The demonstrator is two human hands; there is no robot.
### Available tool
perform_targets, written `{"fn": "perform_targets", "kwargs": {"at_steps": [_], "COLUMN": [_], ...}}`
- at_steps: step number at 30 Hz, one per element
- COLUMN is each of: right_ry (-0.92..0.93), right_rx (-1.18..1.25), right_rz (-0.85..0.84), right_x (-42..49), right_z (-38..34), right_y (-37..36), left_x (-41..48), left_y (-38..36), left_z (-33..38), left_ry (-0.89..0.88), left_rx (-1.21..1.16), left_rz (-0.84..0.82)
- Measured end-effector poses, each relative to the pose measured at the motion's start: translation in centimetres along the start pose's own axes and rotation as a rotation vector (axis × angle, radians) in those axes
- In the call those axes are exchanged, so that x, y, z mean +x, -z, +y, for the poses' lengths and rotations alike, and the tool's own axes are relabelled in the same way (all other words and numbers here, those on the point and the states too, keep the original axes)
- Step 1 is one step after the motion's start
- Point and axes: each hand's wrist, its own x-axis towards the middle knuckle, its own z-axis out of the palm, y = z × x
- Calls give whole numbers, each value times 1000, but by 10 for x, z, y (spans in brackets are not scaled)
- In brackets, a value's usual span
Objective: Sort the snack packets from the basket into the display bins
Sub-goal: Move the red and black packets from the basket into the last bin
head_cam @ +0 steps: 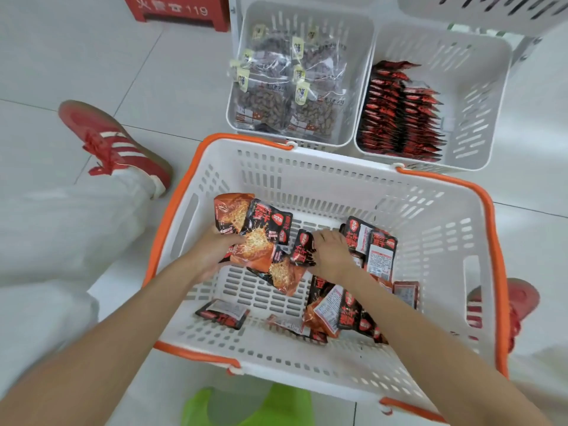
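At frame centre, inside the basket (307,179), several packets (256,241) are gripped by the curled left hand (212,252) and a black packet (302,250) is pinched by the right hand (333,255); "119" is legible on the red box (178,9), upper left.

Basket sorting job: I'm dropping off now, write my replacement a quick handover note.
Left hand grips a bunch of orange-black packets inside the basket. Right hand pinches a black packet beside it.
Done: right bin holds rows of red packets; left bin holds clear nut bags.
Left: loose packets on the basket floor, plus those in hand, not yet binned.
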Motion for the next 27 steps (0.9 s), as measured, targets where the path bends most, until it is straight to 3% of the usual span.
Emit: {"fn": "perform_targets", "kwargs": {"at_steps": [5,8,10,13,15,18,20,23,25,27], "right_ry": [-82,-17,-103,-354,-389,-346,-274,-98,6,95], "right_rx": [699,762,887,1462,1695,1557,1386,1154,1019,849], "right_rz": [116,150,193,42,-66,-8,78,96,83,81], "right_x": [-11,-23,-27,-30,-31,-39,-46,-56,-61,-62], "right_z": [-22,-45,-56,-59,-53,-37,-28,-18,-21,-27], "right_y": [58,81,82,87,90,101,114,131,138,139], "left_x": [-2,-2,-3,-3,-1,-3,-3,-3,1,2], "left_y": [-5,-14,-25,-35,-36,-32,-23,-10,-6,-6], "left_z": [4,8,11,13,17,29,37,41,41,42], "left_ry": [-46,-10,3,16,35,31,-59,-273,-353,-371], "left_rx": [-61,-129,-209,-239,-207,-134,68,612,722,679], "left_rz": [47,-8,-40,-83,-156,-260,-344,-228,-180,-200]}}
